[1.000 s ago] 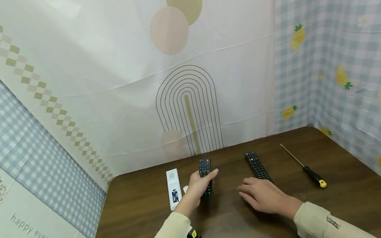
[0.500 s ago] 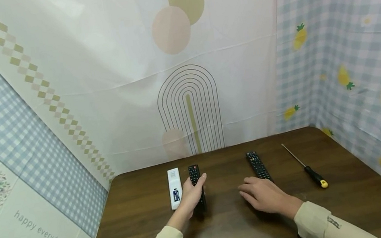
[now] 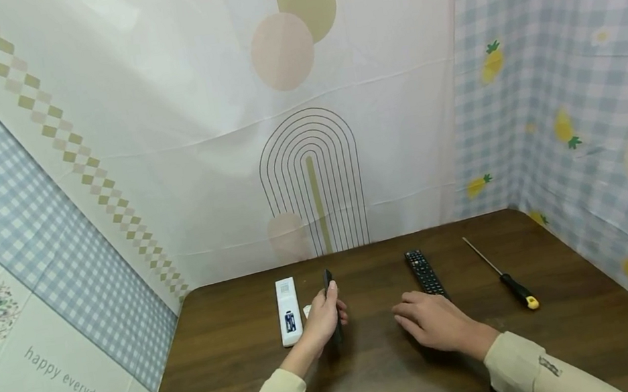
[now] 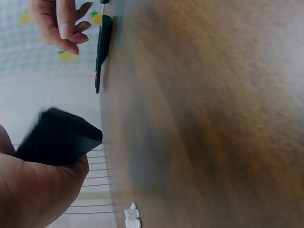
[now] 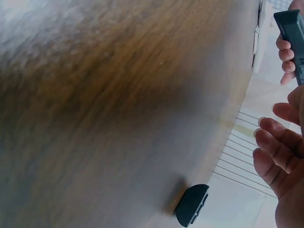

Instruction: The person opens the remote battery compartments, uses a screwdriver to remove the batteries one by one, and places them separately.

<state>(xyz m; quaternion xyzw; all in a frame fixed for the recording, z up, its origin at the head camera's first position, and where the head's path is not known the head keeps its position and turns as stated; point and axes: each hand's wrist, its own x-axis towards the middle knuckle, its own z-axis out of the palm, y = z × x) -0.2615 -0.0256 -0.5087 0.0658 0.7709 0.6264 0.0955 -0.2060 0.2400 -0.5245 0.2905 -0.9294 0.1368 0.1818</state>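
My left hand (image 3: 321, 321) grips a black remote control (image 3: 327, 277) above the table, thumb along one side. The remote stands on edge in the head view, and its dark body (image 4: 59, 137) shows above the hand in the left wrist view. My right hand (image 3: 435, 321) hovers low with loosely bent fingers and holds nothing, overlapping the near end of a second black remote (image 3: 423, 269) that lies buttons up. Left of my left hand lies a white remote (image 3: 287, 297), back up, its battery compartment uncovered with blue batteries (image 3: 290, 322) inside.
A small white piece (image 3: 307, 311) lies between the white remote and my left hand. To the right rests a screwdriver (image 3: 518, 291) with a black and yellow handle. Patterned cloth (image 3: 217, 189) hangs behind the brown table (image 3: 224, 369).
My left hand has moved left with the black remote, then slightly back right, and turned it from buttons up onto its edge. My right hand has stayed in place.
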